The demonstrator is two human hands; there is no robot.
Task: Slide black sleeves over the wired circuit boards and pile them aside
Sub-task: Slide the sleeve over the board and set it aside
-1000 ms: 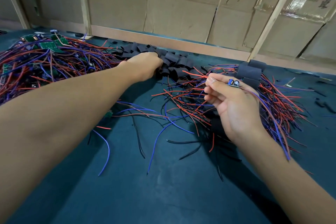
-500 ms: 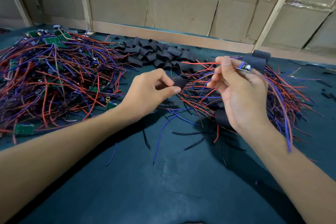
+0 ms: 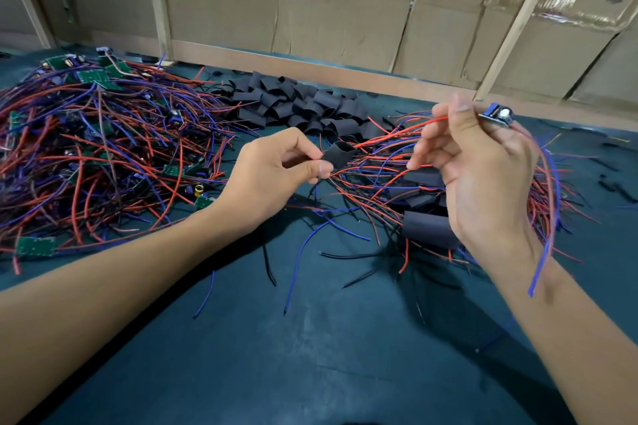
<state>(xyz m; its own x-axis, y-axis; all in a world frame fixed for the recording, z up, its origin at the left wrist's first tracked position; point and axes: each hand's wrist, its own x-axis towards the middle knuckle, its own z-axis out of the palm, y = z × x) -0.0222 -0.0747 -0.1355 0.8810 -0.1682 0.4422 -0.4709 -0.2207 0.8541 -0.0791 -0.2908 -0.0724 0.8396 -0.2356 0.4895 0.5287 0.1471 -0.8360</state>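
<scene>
My left hand [image 3: 272,172] pinches one black sleeve [image 3: 340,154] between thumb and fingers, held above the table at centre. My right hand [image 3: 483,176] holds a small wired circuit board [image 3: 497,115] raised at its fingertips, with red and blue wires trailing down past my wrist. The two hands are a short gap apart. A heap of loose black sleeves [image 3: 297,103] lies behind my left hand. Bare green boards with red, blue and black wires [image 3: 96,148] are heaped at the left. Sleeved boards [image 3: 428,228] lie under my right hand.
The table [image 3: 310,355] has a dark teal cover with a few stray wires near the middle. A wooden rail [image 3: 310,69] and cardboard walls close off the far side. Small black scraps [image 3: 614,186] lie at the far right.
My left hand drew back from the sleeve heap holding one sleeve. My right hand lifted the board higher and the hands came nearer each other.
</scene>
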